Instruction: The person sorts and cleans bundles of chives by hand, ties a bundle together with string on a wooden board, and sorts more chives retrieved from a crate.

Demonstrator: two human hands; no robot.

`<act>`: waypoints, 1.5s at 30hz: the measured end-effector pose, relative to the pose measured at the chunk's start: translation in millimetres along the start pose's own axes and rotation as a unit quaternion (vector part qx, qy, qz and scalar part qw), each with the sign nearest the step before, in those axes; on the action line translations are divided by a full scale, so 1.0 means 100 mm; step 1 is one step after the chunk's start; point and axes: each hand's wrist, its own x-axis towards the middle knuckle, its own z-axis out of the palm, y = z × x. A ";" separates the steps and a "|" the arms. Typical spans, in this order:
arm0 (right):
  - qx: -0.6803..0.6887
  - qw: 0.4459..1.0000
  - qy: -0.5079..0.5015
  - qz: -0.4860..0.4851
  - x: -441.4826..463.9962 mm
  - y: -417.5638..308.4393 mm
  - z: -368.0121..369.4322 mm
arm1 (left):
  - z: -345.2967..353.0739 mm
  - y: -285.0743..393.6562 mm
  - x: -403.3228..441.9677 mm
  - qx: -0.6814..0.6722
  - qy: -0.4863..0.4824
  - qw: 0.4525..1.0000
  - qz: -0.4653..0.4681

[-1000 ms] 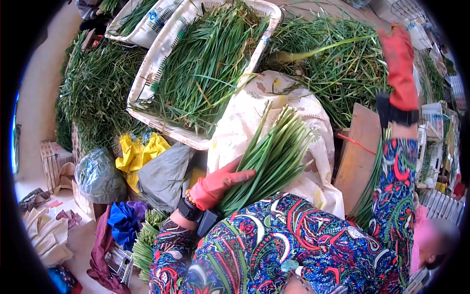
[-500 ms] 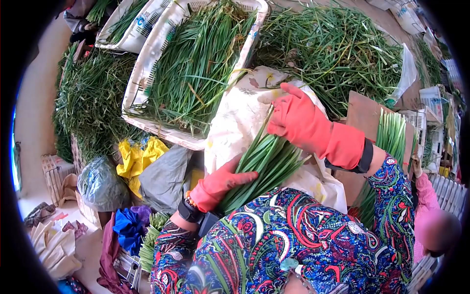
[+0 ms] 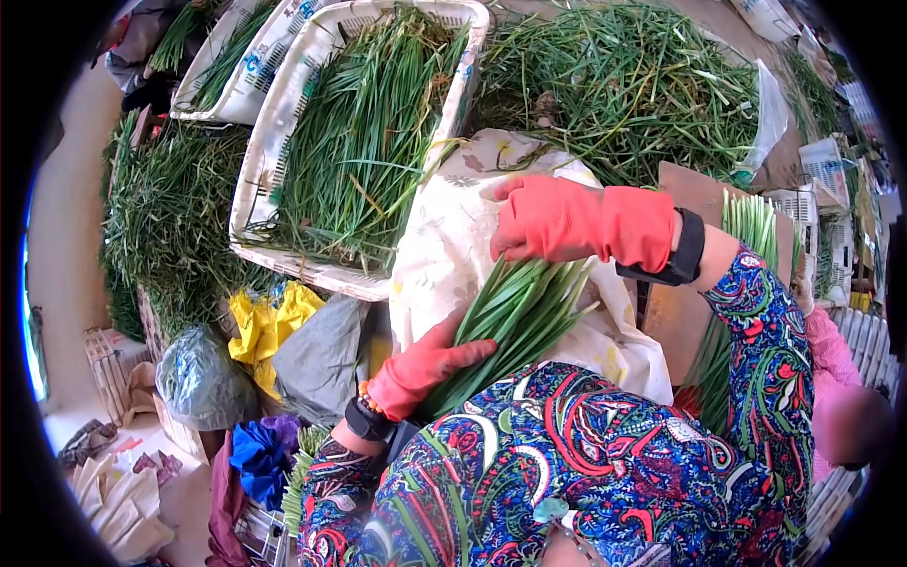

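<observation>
Lying left of the work, a yellow bag sits beside a grey sheet. Next rightward, the left hand, red-gloved, is partly closed on the bundle of green stalks, thumb laid across the top, other fingers mostly hidden. Bundle lies between the two hands, over a pale patterned cloth; long axis slants from lower left, close against the body, to upper right, pale tips at the far end. Left hand has the lower left flank and is the nearer, plainly touching. Right hand, also gloved, sits over the upper end, back of the hand up, fingers curled down toward the stalks; cannot tell how far they close, or whether they pinch a stalk. Farther right, a brown board with more stalks beside it, well apart from the bundle.
</observation>
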 end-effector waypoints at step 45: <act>-0.053 0.983 0.147 0.098 0.18 -0.22 0.06 | -0.28 -0.14 -0.08 -0.045 0.091 0.995 0.004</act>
